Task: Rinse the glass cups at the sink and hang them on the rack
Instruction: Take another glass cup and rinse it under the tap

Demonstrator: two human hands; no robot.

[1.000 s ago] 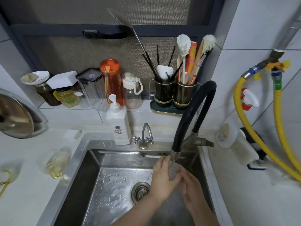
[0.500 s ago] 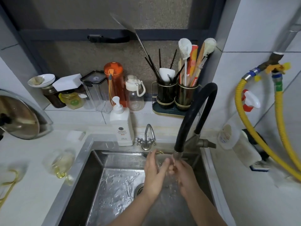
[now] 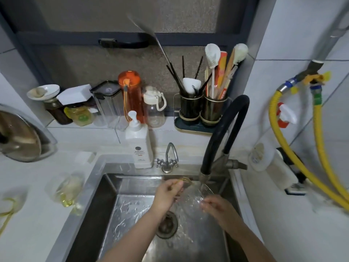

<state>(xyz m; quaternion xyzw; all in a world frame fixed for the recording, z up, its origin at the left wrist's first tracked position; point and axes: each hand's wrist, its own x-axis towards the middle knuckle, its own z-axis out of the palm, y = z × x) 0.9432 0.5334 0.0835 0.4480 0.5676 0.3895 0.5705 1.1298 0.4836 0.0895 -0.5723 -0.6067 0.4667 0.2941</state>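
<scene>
- Hands spread apart since 0.5 s ago, glass cup (image 3: 196, 197) now tilted under black faucet spout (image 3: 204, 174)
- Left hand (image 3: 166, 195) pinching cup's yellow handle (image 3: 184, 180)
- Right hand (image 3: 217, 206) fingers pressed on cup wall
- Held over steel sink (image 3: 105, 205), above drain (image 3: 167, 226)
- Second glass cup (image 3: 66, 190) on counter, left of sink

A home kitchen, seen from above a stainless steel sink (image 3: 105, 201) set into a white counter. Black flexible faucet (image 3: 222, 129) arching over the basin, pump bottle of dish soap (image 3: 138, 142) at the rim. On the tiled ledge behind: utensil holder (image 3: 202, 110) crowded with chopsticks, spoons and brushes, an orange water bottle (image 3: 130, 93), clear storage jars (image 3: 106, 103). Pot lid (image 3: 18, 137) leaning at far left. Yellow gas hoses (image 3: 319, 133) running down the white tiled wall at right.
</scene>
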